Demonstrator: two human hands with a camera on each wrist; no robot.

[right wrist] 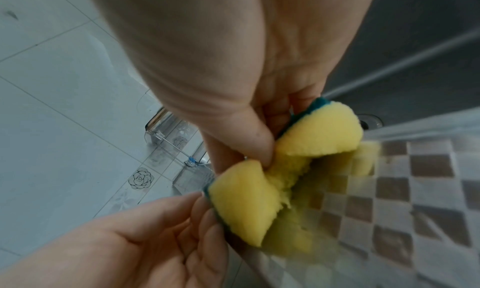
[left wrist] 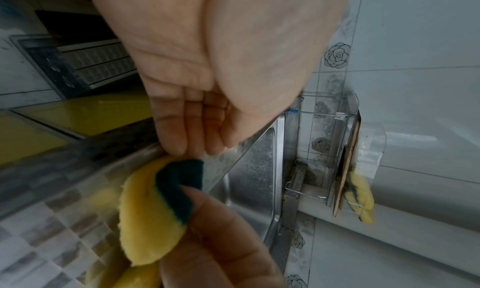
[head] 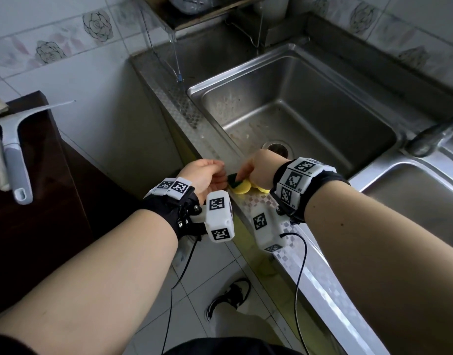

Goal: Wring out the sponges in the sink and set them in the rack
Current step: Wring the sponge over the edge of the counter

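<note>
Here, both hands twist one soft yellow sponge.
Left hand and right hand fingers pinch its crumpled foam, green scouring face, above the steel sink rim.

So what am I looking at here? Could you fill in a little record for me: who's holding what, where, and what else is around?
Held item: yellow sponge with a dark green scrub side, bent and squashed
Right hand: grips one end of the sponge, thumb pressed into the yellow foam
Left hand: pinches the other end
Position: over the near rim of the steel sink, close to the drain
Rack: clear, on the tiled wall, with another yellow sponge already in it
Nearby: squeegee on a dark counter
</note>
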